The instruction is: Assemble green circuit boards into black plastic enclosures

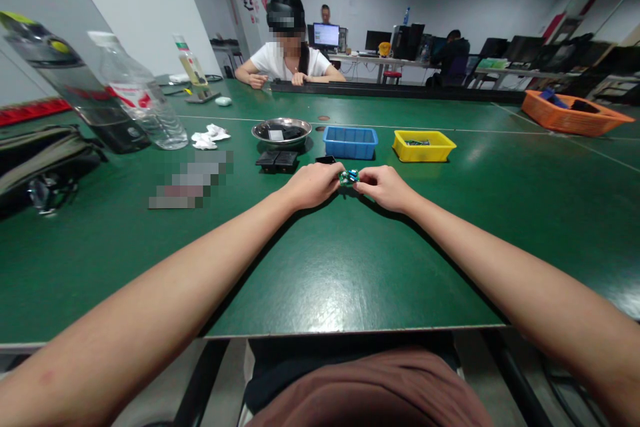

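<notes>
A small green circuit board with shiny and blue parts on it is held just above the table between my two hands. My left hand has its fingers closed on the board's left side. At the board's right edge, my right hand pinches it between thumb and fingers. A flat black piece shows just behind my left hand, partly hidden. Black plastic casings lie to the left of that hand, in front of a round metal bowl holding dark pieces and a white one.
Behind my hands stand a blue bin and a yellow bin with small parts. An orange basket is at the far right. Bottles, crumpled tissue and a bag occupy the left. A person sits across the green table.
</notes>
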The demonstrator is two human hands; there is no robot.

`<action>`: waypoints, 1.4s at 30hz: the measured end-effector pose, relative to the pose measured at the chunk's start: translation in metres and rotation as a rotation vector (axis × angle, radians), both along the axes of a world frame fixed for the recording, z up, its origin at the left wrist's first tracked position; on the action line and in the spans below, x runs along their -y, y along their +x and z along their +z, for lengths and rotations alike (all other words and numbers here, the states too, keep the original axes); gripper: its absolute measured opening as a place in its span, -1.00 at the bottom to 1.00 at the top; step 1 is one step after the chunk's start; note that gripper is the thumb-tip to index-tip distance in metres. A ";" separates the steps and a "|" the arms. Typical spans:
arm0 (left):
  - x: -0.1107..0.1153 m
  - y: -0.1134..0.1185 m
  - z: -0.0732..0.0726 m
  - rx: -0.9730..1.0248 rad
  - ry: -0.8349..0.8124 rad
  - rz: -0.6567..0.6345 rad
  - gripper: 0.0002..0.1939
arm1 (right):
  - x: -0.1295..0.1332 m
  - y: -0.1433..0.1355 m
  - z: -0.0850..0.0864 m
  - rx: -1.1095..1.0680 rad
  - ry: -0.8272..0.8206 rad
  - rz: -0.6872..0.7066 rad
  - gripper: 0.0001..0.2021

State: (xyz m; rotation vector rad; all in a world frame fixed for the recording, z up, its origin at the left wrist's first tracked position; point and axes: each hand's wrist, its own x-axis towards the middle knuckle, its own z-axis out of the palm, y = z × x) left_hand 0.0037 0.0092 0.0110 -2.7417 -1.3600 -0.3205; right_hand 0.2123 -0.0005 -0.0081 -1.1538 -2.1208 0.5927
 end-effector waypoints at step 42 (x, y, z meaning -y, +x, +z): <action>-0.012 0.003 -0.009 0.935 -0.749 -0.106 -0.81 | -0.001 0.002 -0.002 -0.144 0.012 -0.006 -0.79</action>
